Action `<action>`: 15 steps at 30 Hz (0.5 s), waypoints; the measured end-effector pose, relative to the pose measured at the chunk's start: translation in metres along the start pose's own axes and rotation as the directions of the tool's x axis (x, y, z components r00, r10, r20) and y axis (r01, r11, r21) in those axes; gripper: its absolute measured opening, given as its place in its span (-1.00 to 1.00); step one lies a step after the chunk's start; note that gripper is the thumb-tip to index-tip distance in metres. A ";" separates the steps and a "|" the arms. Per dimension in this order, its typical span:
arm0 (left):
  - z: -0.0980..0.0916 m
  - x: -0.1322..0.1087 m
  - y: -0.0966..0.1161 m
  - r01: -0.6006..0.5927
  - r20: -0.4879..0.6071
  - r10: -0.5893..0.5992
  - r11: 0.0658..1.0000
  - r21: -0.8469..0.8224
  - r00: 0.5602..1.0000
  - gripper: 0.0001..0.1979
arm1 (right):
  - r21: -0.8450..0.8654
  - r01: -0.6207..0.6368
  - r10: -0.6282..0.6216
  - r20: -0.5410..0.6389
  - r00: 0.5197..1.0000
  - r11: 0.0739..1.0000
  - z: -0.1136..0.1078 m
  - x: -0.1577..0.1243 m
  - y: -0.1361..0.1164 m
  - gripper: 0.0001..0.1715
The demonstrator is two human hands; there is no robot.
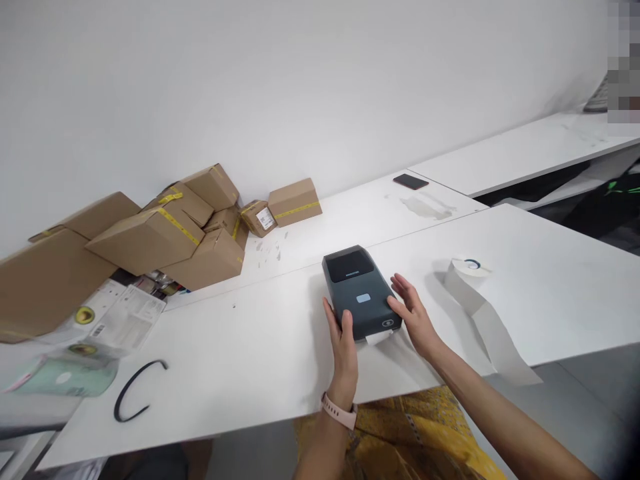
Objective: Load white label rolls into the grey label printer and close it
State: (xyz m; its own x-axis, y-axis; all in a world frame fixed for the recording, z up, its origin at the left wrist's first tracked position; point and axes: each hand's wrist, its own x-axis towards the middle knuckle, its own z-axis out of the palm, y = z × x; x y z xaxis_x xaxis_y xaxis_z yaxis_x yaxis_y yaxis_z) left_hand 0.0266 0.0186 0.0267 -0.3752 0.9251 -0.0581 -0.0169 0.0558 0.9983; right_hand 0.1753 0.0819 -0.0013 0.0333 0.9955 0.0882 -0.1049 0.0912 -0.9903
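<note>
- We have a pink wristband [340, 411] nearest, on the left wrist
- Left hand [344, 350] along the dark device's [361, 290] left side — can't tell if it grips
- Right hand [416, 319] loose, fingers spread, thumb at its right edge
- Dark device between our hands, over the white table [240, 373]
- Paper roll [473, 267] right of it
- Farther back, phone [411, 181] — boxes [295, 202] at left

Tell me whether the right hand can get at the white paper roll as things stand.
Likely yes: between the right hand, at the side of the dark device, and the paper roll, I see only bare table and the roll's own trailing strip.
</note>
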 end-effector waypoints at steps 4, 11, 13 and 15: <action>0.001 0.007 -0.002 0.111 -0.004 -0.112 0.985 -0.129 0.994 -0.13 | 0.148 -0.350 0.330 0.145 0.933 0.925 -0.001 0.002 0.007 0.00; -0.002 0.012 -0.005 0.082 -0.013 -0.086 0.981 -0.175 0.996 -0.17 | 0.168 -0.349 0.333 0.117 0.936 0.922 -0.001 0.004 0.002 0.02; -0.002 0.013 -0.005 0.061 -0.016 -0.064 0.988 -0.142 0.998 -0.19 | 0.158 -0.340 0.325 0.113 0.939 0.927 -0.001 0.004 0.005 -0.01; -0.002 0.011 -0.010 0.039 -0.016 -0.041 0.994 -0.097 0.999 -0.24 | 0.166 -0.331 0.313 0.126 0.941 0.929 -0.001 0.002 0.011 -0.08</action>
State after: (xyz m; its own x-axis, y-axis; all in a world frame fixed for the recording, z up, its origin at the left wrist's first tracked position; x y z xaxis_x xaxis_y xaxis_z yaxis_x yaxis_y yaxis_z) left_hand 0.0207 0.0273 0.0163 -0.3891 0.9158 -0.0991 -0.1216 0.0555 0.9910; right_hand 0.1754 0.0844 -0.0123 -0.1265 0.9686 -0.2139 -0.2734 -0.2413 -0.9311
